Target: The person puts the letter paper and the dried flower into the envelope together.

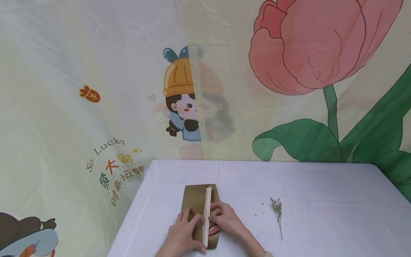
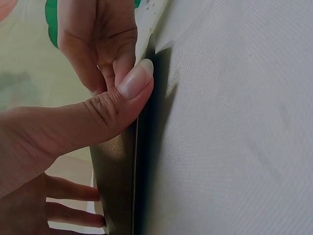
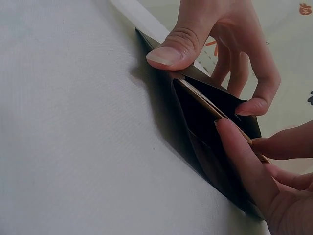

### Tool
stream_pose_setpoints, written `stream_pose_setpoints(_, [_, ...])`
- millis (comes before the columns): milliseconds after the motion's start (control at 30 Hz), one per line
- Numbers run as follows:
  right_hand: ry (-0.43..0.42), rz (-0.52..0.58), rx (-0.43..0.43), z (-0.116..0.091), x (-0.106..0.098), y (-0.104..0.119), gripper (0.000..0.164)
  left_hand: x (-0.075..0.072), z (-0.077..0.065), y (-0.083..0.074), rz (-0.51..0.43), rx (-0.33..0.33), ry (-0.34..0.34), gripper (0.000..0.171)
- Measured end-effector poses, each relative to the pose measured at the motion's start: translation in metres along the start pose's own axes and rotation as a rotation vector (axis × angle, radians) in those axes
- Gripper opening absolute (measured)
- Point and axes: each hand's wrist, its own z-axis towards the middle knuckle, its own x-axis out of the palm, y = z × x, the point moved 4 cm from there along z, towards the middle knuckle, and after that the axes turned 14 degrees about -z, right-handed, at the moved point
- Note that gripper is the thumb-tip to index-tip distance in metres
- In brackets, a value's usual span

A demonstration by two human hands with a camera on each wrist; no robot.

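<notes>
A dark gold-brown paper envelope point(image 1: 194, 196) lies on the white table, its long opening spread apart in the right wrist view. Inside that opening stands a thin pale card or folded paper stack point(image 1: 207, 212), its edge up. My left hand point(image 1: 183, 230) grips the envelope, thumb on the near edge and other fingers spread over its left part; one fingertip reaches the opening. With thumb and fingers, my right hand point(image 1: 228, 218) pinches the pale card point(image 3: 211, 102) from the right side. The card's lower part is hidden within the envelope.
A small dried flower sprig point(image 1: 277, 210) lies on the table point(image 1: 321, 214) to the right, with tiny crumbs scattered between it and the envelope. Behind the table hangs a printed cloth point(image 1: 231, 89) with a large pink tulip and cartoon figures.
</notes>
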Motion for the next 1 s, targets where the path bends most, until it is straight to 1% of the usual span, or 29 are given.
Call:
stream_pose_setpoints(167, [0.003,-0.003,-0.006,0.0,0.002,0.001,0.044,0.0,0.0,0.0,-0.001,-0.002,0.002,0.075])
stream_pose_setpoints(400, [0.029,-0.005,-0.019,0.0,0.007,0.003,0.045,0.0,0.0,0.001,-0.002,-0.017,0.005,0.076])
stream_pose_setpoints(667, [0.01,-0.032,-0.029,0.002,0.01,0.003,0.047,0.001,0.001,0.002,-0.005,-0.022,0.022,0.078])
stream_pose_setpoints(900, [0.009,-0.055,-0.032,0.004,0.01,0.004,0.05,0.0,0.001,0.001,0.003,-0.014,0.016,0.081])
stream_pose_setpoints(1000, [0.01,-0.07,-0.024,0.004,0.01,0.006,0.049,0.0,0.001,0.001,0.003,-0.023,0.022,0.081])
